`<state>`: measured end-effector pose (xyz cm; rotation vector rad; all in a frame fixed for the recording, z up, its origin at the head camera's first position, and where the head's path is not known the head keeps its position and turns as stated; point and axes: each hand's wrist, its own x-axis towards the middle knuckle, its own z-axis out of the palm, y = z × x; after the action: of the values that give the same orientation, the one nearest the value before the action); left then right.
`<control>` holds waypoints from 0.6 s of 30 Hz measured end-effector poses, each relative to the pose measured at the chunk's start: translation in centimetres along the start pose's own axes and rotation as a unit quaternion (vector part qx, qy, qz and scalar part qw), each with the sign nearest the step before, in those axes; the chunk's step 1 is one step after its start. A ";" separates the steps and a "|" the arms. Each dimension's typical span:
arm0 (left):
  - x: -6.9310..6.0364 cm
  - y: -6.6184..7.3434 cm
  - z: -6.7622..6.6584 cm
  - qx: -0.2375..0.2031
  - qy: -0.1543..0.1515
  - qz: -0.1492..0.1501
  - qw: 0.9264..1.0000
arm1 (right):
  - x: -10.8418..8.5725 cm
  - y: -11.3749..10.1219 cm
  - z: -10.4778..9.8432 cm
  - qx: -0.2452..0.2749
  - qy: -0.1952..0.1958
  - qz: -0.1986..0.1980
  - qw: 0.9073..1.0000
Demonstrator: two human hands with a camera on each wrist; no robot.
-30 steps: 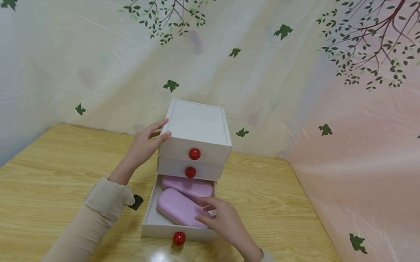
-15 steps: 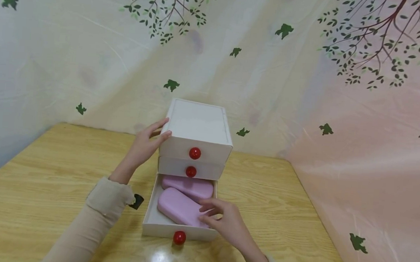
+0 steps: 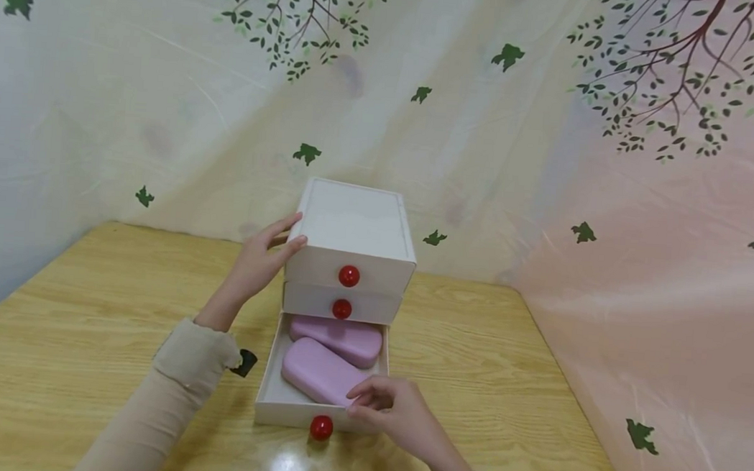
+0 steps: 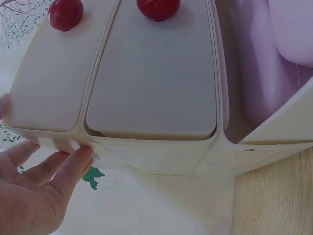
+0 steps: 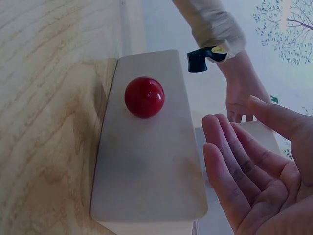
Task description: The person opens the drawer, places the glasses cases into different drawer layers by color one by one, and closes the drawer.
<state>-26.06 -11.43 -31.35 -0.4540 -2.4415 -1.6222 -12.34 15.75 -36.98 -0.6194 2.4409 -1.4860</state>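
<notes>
A small white drawer cabinet stands on the table, with its bottom drawer pulled out. In that drawer lie two lilac, rounded oblong cases, the nearer case askew and the farther case partly under the cabinet. My left hand rests against the cabinet's upper left side, its fingertips touching the side wall. Over the drawer's front right corner hovers my right hand, fingers loosely bent and holding nothing; it covers one end of the nearer case. A red knob sits on the drawer front.
Two closed drawers with a top knob and a middle knob sit above. A wood-grain table extends on both sides. Behind it hangs a pale curtain printed with leaves and branches.
My right hand has drawn back from over the nearer case to the drawer's front edge, baring more of the farther case. The left hand, drawer and cases stay put.
</notes>
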 end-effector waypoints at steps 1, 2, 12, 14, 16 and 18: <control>0.0 0.0 0.0 0.000 0.000 0.000 1.000 | -0.1 0.0 0.1 0.001 -0.004 0.005 1.000; 0.0 0.0 0.0 0.000 0.000 0.000 1.000 | -0.1 0.0 0.2 0.001 -0.008 0.010 1.000; 0.1 0.0 -0.2 0.006 0.001 -0.001 1.000 | -0.4 0.4 1.1 0.016 -0.030 0.045 0.998; 0.1 0.1 -0.1 0.009 -0.001 -0.002 1.000 | -0.5 0.6 1.3 0.014 -0.036 0.057 0.998; 0.1 0.1 -0.1 0.011 -0.003 -0.004 1.000 | -0.6 0.8 1.6 0.007 -0.046 0.066 0.997; 0.1 0.0 -0.1 0.010 -0.004 -0.006 1.000 | -0.7 1.1 2.0 0.004 -0.057 0.076 0.996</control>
<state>-26.12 -11.52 -31.28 -0.4458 -2.4688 -1.6010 -11.19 14.88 -38.89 -0.4911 2.3385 -1.3630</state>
